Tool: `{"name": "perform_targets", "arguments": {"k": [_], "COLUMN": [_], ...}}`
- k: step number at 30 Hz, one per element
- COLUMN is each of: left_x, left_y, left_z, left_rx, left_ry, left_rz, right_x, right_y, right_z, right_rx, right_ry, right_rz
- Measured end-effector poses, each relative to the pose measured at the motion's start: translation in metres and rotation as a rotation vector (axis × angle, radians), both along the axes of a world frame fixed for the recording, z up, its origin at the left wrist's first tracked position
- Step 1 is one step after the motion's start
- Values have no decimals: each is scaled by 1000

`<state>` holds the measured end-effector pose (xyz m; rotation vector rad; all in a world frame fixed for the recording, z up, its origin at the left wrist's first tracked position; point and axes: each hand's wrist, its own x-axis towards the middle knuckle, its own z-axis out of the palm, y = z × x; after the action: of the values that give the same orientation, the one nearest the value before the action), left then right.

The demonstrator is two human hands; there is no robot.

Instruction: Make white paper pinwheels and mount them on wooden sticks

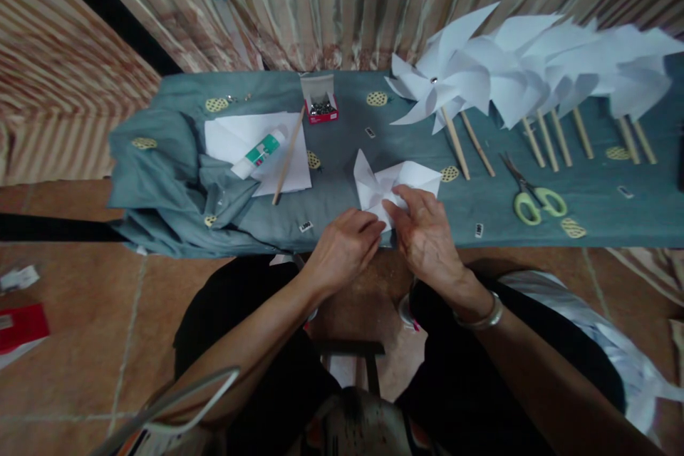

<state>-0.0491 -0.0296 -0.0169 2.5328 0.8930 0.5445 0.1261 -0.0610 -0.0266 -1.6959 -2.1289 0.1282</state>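
A white paper pinwheel (367, 182), partly folded, lies near the front edge of the cloth-covered table. My left hand (348, 244) has its fingers closed on the near left edge of this paper. From the right, my right hand (425, 231) presses thumb and fingertips together on the paper near its middle. The fingers hide part of the folds. To the left, a wooden stick (288, 157) and a green and white glue tube (259, 154) rest on a stack of white paper (224, 130). Behind stands an open red box (322, 112) of small metal pins.
Several white paper pinwheels on wooden sticks (454, 75) lie along the back right of the table. Scissors with green handles (537, 199) are at the right. The grey-green cloth (336, 149) bunches up at the left end. A striped curtain (342, 7) hangs behind.
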Motion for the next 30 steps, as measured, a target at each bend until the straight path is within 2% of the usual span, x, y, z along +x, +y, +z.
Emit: {"name": "perform_targets", "arguments": {"k": [10, 17, 20, 30], "left_x": [-1, 0, 0, -1], "left_y": [1, 2, 1, 1], "left_z": [-3, -1, 1, -3], "left_rx": [67, 58, 47, 55], "left_ry": [11, 59, 86, 62], "left_rz": [3, -6, -10, -8], "right_x": [-5, -10, -8, 10], "right_y": [6, 7, 6, 6], "right_z": [5, 1, -2, -3], "right_rx": [29, 26, 67, 138], "right_ry": [-95, -139, -142, 142], "right_rz": [21, 27, 36, 21]}}
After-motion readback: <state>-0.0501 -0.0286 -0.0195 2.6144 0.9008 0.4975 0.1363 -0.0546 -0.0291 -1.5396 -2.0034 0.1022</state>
